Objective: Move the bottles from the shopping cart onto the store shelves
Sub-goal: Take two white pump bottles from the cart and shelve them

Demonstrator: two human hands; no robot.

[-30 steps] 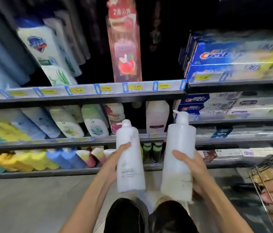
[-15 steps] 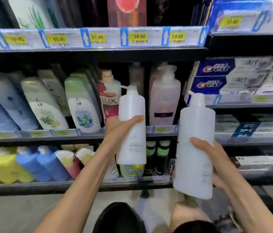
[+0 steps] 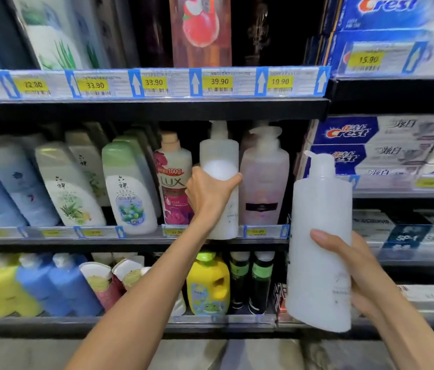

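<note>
My left hand (image 3: pixel 209 197) grips a white pump bottle (image 3: pixel 220 161) and holds it upright at the middle shelf (image 3: pixel 136 243), in the gap between a LUX bottle (image 3: pixel 174 180) and a pale pink pump bottle (image 3: pixel 264 177). Its base is level with the shelf's front edge. My right hand (image 3: pixel 354 268) grips a second, larger white pump bottle (image 3: pixel 320 236) upright in front of the shelves, lower and to the right. The shopping cart is out of view.
Tilted shampoo bottles (image 3: pixel 128 188) fill the middle shelf to the left. Yellow, blue and green bottles stand on the bottom shelf (image 3: pixel 210 284). Crest toothpaste boxes (image 3: pixel 370 145) are stacked on the right shelving. A price-tag rail (image 3: pixel 157 82) runs overhead.
My left hand has carried its white bottle up and forward to the middle shelf gap. The right hand's bottle has risen a little, and the view has closed in on the shelves.
</note>
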